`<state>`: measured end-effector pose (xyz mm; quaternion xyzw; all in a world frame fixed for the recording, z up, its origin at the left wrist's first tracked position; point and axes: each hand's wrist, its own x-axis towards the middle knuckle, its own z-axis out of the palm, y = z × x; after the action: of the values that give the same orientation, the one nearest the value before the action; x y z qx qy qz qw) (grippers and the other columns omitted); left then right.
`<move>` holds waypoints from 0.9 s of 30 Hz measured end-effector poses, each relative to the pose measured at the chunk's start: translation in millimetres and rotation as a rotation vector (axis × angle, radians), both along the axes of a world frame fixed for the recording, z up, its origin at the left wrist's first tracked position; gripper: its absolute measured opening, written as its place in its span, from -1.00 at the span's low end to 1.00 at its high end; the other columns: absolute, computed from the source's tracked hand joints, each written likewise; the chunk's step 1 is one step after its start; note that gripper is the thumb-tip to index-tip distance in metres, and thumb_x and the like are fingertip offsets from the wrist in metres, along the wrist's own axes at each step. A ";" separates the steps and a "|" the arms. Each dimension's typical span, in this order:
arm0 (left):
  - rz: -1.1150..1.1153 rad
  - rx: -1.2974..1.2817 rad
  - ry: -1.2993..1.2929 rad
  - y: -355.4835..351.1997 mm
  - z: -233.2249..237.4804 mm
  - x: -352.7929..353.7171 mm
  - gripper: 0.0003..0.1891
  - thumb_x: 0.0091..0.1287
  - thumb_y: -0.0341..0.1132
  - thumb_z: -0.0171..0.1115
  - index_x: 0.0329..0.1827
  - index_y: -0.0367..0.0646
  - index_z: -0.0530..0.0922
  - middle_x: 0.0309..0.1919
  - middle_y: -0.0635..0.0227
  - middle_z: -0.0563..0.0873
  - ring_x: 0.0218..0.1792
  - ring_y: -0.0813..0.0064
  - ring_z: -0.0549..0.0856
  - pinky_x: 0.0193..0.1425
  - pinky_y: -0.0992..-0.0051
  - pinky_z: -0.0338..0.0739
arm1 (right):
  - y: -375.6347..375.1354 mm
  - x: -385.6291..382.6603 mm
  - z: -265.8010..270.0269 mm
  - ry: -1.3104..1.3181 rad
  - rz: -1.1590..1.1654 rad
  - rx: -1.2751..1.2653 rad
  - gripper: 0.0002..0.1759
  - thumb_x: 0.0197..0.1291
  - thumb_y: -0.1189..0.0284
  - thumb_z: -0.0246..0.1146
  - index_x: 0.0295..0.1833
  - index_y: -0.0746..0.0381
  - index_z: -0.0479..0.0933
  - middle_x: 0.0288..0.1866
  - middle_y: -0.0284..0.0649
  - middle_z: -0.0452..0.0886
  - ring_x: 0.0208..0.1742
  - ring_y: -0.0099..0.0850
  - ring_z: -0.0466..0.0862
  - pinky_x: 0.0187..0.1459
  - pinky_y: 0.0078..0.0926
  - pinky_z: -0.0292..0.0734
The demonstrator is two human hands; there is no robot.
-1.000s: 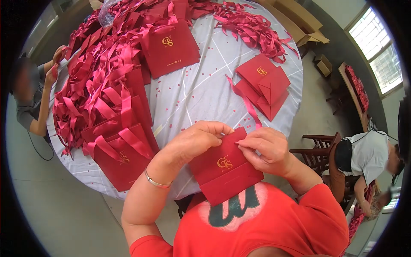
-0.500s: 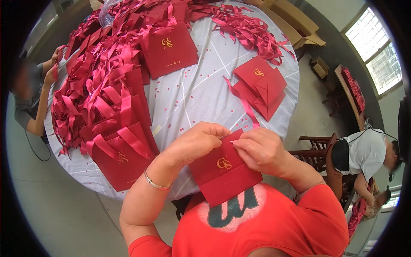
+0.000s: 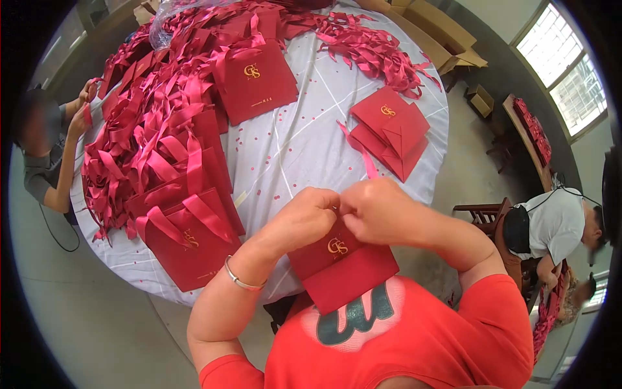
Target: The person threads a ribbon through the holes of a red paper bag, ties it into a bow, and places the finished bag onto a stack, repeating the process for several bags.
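Observation:
A red paper gift bag (image 3: 346, 275) with a gold logo lies against my shirt, its top edge toward the table. My left hand (image 3: 312, 217) is closed at this top edge, fingertips curled over it. My right hand (image 3: 376, 211) is closed in a fist right beside it, knuckles up, nearly touching the left. A pink ribbon (image 3: 368, 162) runs from the table to behind my right hand. What lies between the fingertips is mostly hidden. Beyond my hands lie folded red bags (image 3: 392, 133), and finished-looking bags with ribbon handles (image 3: 188, 243) stand left.
The round table has a white cloth (image 3: 265, 165) scattered with small red dots. Loose ribbons (image 3: 376, 52) heap at the back, and many ribboned bags (image 3: 249, 81) crowd the left. One person (image 3: 48, 142) handles ribbon at left; others (image 3: 554, 227) work at right. Cardboard boxes (image 3: 434, 32) stand behind.
My right hand has moved left and turned knuckles-up, closing up to the left hand. The ribbon end near it has shifted left. The bag stays in about the same place.

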<state>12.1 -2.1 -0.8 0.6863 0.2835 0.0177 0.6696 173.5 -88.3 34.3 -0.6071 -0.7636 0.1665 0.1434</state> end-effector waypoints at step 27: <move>0.219 0.629 -0.186 -27.9 20.7 -4.5 -0.85 0.17 -0.57 0.30 -0.32 -0.27 0.47 -0.70 0.42 0.56 -0.64 0.73 0.47 -0.56 0.56 0.31 | 96.8 43.8 -3.3 0.547 0.198 -1.152 -0.73 0.15 0.36 0.45 -0.11 0.26 0.63 -0.38 -0.46 0.60 -0.39 -0.65 0.49 -0.39 -0.65 0.32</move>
<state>7.6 -29.9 19.9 0.8200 0.2738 0.2388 0.4423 217.3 8.5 31.0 -0.4489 -0.5402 0.7111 -0.0322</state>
